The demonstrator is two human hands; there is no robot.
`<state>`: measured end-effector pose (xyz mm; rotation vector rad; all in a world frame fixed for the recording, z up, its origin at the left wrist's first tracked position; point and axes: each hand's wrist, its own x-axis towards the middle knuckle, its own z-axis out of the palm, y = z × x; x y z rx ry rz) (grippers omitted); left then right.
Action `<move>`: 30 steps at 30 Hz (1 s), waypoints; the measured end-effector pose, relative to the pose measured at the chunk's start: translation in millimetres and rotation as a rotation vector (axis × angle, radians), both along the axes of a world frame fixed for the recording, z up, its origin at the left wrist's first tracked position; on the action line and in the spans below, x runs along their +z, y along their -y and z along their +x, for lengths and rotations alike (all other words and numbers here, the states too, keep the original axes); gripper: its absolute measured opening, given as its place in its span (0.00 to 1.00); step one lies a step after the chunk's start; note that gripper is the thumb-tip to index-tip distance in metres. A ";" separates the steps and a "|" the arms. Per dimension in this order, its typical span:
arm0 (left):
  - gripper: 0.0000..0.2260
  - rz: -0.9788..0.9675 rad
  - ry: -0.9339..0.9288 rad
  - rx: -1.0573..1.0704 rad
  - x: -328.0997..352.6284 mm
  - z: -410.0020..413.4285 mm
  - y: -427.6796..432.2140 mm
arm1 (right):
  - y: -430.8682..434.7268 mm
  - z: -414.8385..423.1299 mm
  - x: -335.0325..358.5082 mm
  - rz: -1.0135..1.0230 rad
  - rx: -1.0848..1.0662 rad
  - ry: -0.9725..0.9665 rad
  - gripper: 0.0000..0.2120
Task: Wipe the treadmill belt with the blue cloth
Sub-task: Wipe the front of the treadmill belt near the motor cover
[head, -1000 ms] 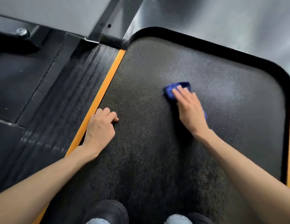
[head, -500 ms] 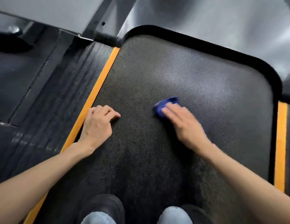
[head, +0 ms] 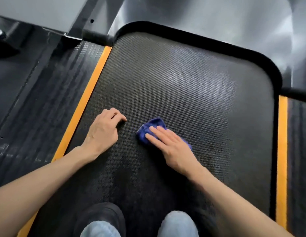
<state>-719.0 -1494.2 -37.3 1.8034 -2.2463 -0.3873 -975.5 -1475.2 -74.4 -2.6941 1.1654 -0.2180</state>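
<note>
Two hands on the black textured treadmill belt (head: 183,82) — right hand (head: 172,147), fingers flat, presses the crumpled blue cloth (head: 152,127) mid-belt; left hand (head: 104,132), fingers curled and empty, braces. Wiping stroke in hand — the next pass probably calls for steady pressure.

Dark floor (head: 10,79) on the left, a pale grey panel (head: 29,7) far left, a ribbed black side rail (head: 51,100) edged by an orange strip (head: 83,100), and soft light glinting off the grey housing (head: 217,17) far ahead.

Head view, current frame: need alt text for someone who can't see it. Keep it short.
A person's right hand presses a blue cloth flat on the black treadmill belt, fingers straight. The left hand rests on the belt beside it, fingers curled, near an orange edge stripe; the knees show at the bottom.
</note>
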 end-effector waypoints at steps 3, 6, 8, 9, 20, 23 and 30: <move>0.16 0.001 0.058 -0.008 4.2 -3.3 3.6 | 40.5 -73.8 1.0 -0.023 -0.511 0.038 0.28; 0.14 -0.006 0.126 -0.066 7.3 -3.8 7.7 | 52.7 -59.7 3.8 -0.044 -0.989 0.103 0.29; 0.14 0.005 0.143 -0.088 8.1 -1.9 10.4 | 36.8 -7.1 2.8 -0.060 -0.932 0.135 0.30; 0.14 0.008 0.148 -0.094 7.9 -1.3 11.4 | 20.9 22.7 1.3 -0.048 -0.788 0.144 0.31; 0.13 -0.047 0.116 -0.048 2.6 -3.7 3.2 | 28.8 -64.5 1.6 -0.007 -0.658 0.081 0.29; 0.13 -0.065 0.121 -0.070 1.6 -3.0 3.7 | 47.6 -60.5 3.1 -0.039 -1.049 0.151 0.28; 0.08 -0.095 0.121 -0.048 -5.2 -2.1 10.2 | -18.2 93.6 1.5 0.095 -0.269 0.177 0.27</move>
